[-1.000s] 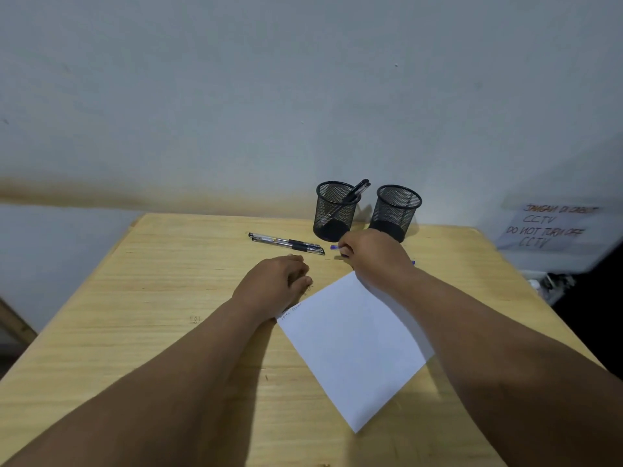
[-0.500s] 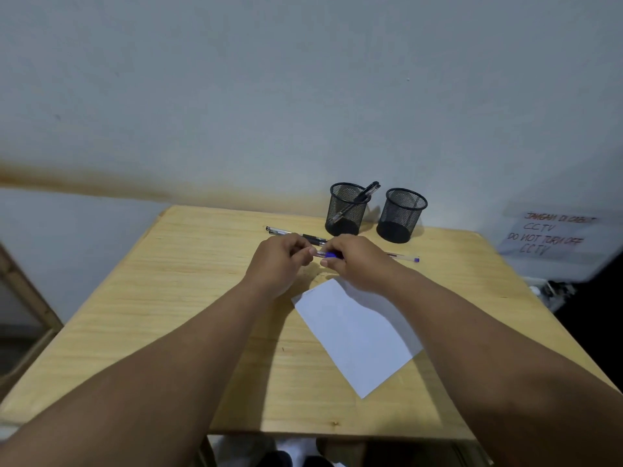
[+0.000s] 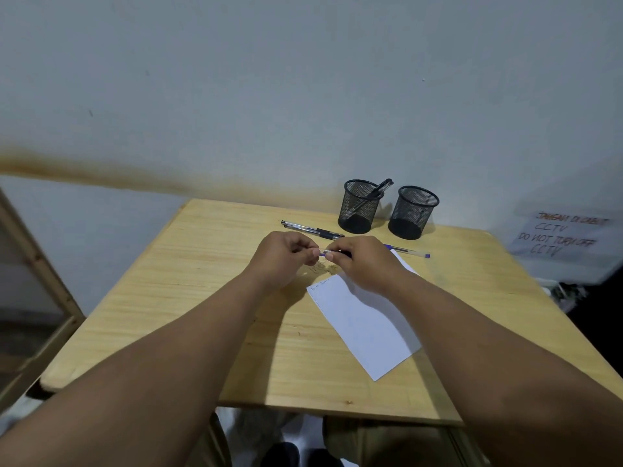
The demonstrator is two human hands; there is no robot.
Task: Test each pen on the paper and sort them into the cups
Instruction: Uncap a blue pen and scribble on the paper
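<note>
My left hand [image 3: 283, 261] and my right hand [image 3: 365, 264] meet above the wooden table [image 3: 202, 298], both pinching a clear pen with blue parts [image 3: 325, 252]; fingers hide most of it. A blue-ended pen shaft [image 3: 409, 251] sticks out on the table from behind my right hand; I cannot tell whether it is the same pen. The white paper [image 3: 367, 325] lies below my right wrist, with small scribbles at its top corner. Two black pens [image 3: 313, 229] lie side by side beyond my hands. The left mesh cup [image 3: 359, 207] holds a black pen [image 3: 381, 190]. The right mesh cup [image 3: 413, 212] looks empty.
The cups stand at the table's far edge against a pale wall. A handwritten CCTV notice [image 3: 559, 237] hangs at the right. A wooden frame [image 3: 33, 281] leans at the far left. The table's near edge is close to my lap.
My left hand left the paper's corner and joined my right hand at the blue pen. Both hands now hold it just above the table, and the view has pulled back.
</note>
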